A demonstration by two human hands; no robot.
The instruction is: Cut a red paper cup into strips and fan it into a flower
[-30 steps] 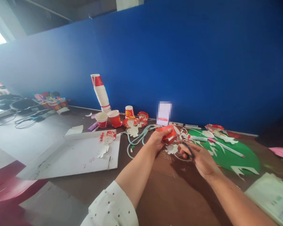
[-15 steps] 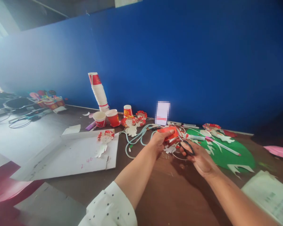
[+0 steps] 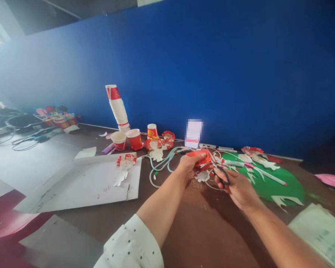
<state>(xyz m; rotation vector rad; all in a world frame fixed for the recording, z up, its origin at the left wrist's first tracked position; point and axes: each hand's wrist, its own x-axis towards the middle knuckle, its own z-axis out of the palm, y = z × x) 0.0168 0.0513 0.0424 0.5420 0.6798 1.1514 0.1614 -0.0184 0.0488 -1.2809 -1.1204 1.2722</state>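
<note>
Over the brown table, my left hand (image 3: 189,166) pinches a piece of red paper (image 3: 201,158), thumb on top. My right hand (image 3: 239,188) grips black-handled scissors (image 3: 222,175), fingers in the loops. Their blades meet the right edge of the red paper; how far apart they are is hard to tell. A white cut-out (image 3: 203,176) lies just below the paper, partly covered by my left hand. Beside my right hand is a round green sheet (image 3: 281,186) with white scraps and a white marker (image 3: 270,178) on it.
Left of my arms lies a white board (image 3: 80,190) bearing a paper figure (image 3: 124,167). Behind stand a leaning stack of paper cups (image 3: 118,109) and a red cup (image 3: 134,139). A pale blue cord (image 3: 163,163) coils near my left hand. A blue partition (image 3: 212,67) rises behind.
The view has shifted very slightly, so everything sits a little further right. Both hands keep their holds on the red paper and scissors, with hardly any movement.
</note>
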